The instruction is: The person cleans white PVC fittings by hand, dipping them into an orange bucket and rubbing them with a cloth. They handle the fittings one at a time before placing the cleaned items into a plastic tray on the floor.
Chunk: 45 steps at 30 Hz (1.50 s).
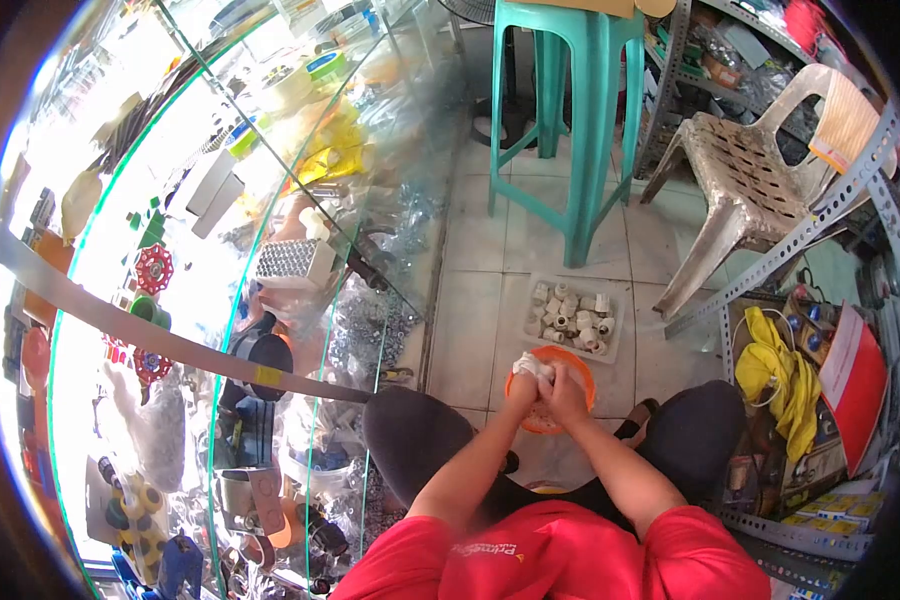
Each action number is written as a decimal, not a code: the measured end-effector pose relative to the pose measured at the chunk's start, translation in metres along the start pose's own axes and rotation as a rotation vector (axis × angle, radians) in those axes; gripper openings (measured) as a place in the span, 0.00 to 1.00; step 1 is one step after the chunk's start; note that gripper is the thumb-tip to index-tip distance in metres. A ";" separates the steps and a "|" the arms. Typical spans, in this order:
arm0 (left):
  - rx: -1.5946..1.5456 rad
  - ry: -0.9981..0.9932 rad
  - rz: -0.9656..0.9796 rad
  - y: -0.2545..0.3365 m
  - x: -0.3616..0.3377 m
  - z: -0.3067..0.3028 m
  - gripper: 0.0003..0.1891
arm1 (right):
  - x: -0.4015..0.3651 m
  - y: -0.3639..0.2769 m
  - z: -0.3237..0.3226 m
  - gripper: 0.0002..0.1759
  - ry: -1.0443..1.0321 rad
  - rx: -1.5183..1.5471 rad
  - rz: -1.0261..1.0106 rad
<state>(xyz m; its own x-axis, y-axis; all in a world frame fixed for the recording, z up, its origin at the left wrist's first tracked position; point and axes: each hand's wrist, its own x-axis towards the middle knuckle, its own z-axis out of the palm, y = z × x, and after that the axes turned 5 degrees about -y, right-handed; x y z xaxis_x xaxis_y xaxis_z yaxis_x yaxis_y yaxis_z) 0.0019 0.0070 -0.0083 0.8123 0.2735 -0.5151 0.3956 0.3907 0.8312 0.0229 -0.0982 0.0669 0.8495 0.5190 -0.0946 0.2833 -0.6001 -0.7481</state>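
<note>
My left hand (524, 389) and my right hand (567, 396) come together over an orange basin (583, 371) on the floor between my knees. A crumpled white cloth (531, 366) bunches up at the fingers of my left hand, which is closed on it. The fingers of my right hand curl in against the cloth and the left hand. Whether something small is wrapped inside is hidden. Just beyond the basin, a clear plastic tray (611, 352) holds several white plastic pipe fittings (572, 321).
Glass display shelves (315, 260) crowded with hardware line my left. Ahead stands a green plastic stool (578, 130). A worn plastic chair (735, 165) is at the front right. A metal rack (770, 265) with a yellow cloth (778, 380) is on my right.
</note>
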 end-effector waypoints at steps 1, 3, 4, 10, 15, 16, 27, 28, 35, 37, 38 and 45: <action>0.139 -0.007 0.073 -0.007 0.005 -0.002 0.15 | 0.004 0.007 0.007 0.21 0.063 0.053 0.025; 0.412 -0.020 0.216 -0.021 0.010 -0.002 0.17 | 0.010 0.024 0.021 0.19 0.185 0.155 0.077; 0.391 -0.022 0.286 -0.017 0.003 0.005 0.17 | 0.014 0.029 0.013 0.18 0.046 0.466 0.345; 0.231 -0.033 0.362 -0.009 -0.006 0.015 0.17 | 0.023 0.026 -0.003 0.18 -0.178 0.577 0.454; -0.181 -0.003 -0.084 0.012 -0.009 0.002 0.16 | 0.008 0.005 -0.006 0.20 -0.092 -0.025 -0.102; -0.040 -0.029 0.040 -0.004 0.000 -0.001 0.16 | 0.007 0.007 -0.004 0.20 -0.026 -0.011 -0.043; 0.647 0.005 0.279 -0.031 0.009 0.004 0.21 | 0.015 0.027 0.017 0.23 0.090 0.220 0.331; 0.470 0.010 0.225 -0.022 0.005 0.003 0.21 | 0.012 0.022 0.014 0.23 0.049 0.165 0.280; 0.539 0.112 0.248 0.012 -0.004 -0.007 0.24 | 0.020 0.047 0.006 0.21 -0.023 0.163 -0.053; 0.342 0.095 0.071 0.025 -0.013 -0.010 0.22 | 0.033 0.051 -0.009 0.22 -0.072 0.311 -0.127; 0.181 0.091 -0.024 0.026 -0.012 -0.011 0.21 | 0.036 0.050 -0.015 0.22 -0.108 0.537 0.049; -0.823 -0.383 -0.066 0.043 -0.024 0.001 0.15 | 0.034 0.033 -0.041 0.19 -0.140 1.160 0.576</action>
<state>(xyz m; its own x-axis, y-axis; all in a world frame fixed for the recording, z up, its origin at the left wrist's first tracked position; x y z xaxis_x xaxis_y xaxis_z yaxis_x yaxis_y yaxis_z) -0.0002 0.0164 0.0402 0.9439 -0.0246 -0.3294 0.1344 0.9395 0.3151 0.0792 -0.1251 0.0658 0.6463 0.4651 -0.6050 -0.7111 0.0793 -0.6986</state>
